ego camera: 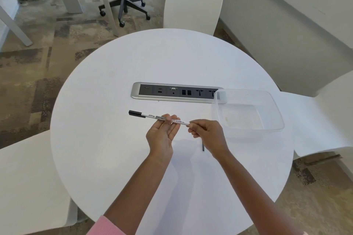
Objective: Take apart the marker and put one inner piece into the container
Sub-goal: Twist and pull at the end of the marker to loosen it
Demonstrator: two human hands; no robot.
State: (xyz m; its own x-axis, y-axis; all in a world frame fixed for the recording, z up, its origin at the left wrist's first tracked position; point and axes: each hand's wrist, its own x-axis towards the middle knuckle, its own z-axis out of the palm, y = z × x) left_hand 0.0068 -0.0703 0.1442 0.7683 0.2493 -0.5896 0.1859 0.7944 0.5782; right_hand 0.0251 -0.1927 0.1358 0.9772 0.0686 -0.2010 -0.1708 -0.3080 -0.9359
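Marker (150, 116) runs left-right: left hand (162, 133) pinches mid-barrel, right hand (207, 133) apparently pinches its right end, nearer the container (242, 116).

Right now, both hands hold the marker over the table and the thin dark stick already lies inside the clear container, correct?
Not quite. The head view shows the thin dark stick lying on the table by the right hand, outside the clear container. The left hand and the right hand do both hold the marker over the table.
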